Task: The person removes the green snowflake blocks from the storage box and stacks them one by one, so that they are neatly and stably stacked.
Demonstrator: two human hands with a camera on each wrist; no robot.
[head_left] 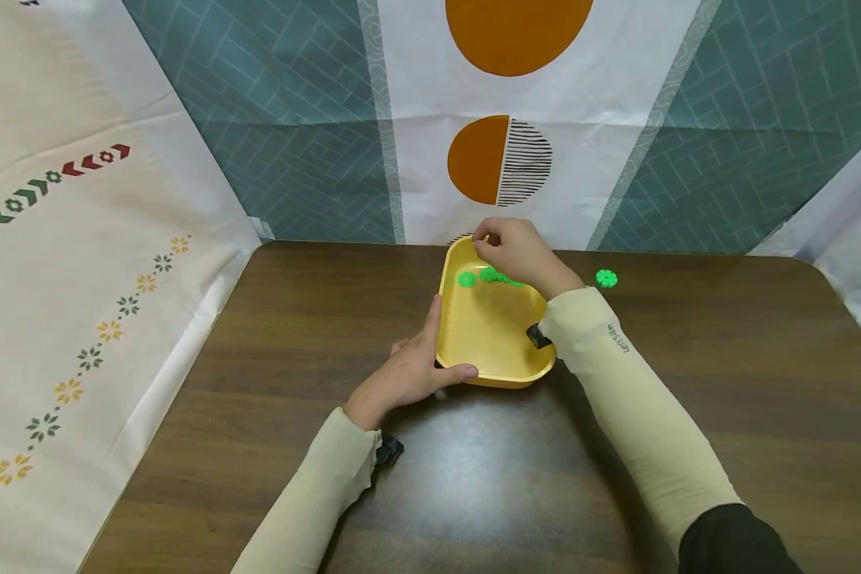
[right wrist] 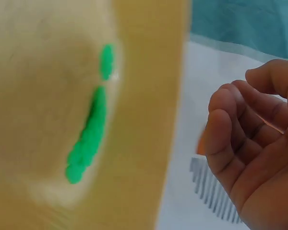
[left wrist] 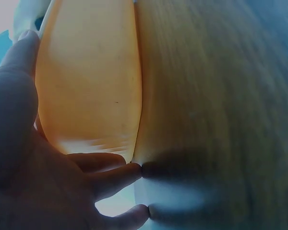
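Note:
A yellow tray [head_left: 488, 335] lies on the brown table, several green flower-shaped discs [head_left: 467, 279] near its far end. My left hand [head_left: 409, 371] grips its near left corner, thumb over the near rim and fingers along the side. In the left wrist view, fingertips [left wrist: 140, 171] reach the tabletop beside the tray. Over the far rim is my right hand [head_left: 516, 249], its fingers loosely bent. The right wrist view shows nothing between that hand's thumb and fingers [right wrist: 218, 129]. Discs in the tray appear there as a curved green row [right wrist: 89, 143].
One green disc [head_left: 606, 278] lies on the table [head_left: 725, 383] to the right of the tray, near the back edge. Behind the table hangs a patterned cloth [head_left: 423, 159]. Another printed cloth [head_left: 115, 263] hangs along the left side.

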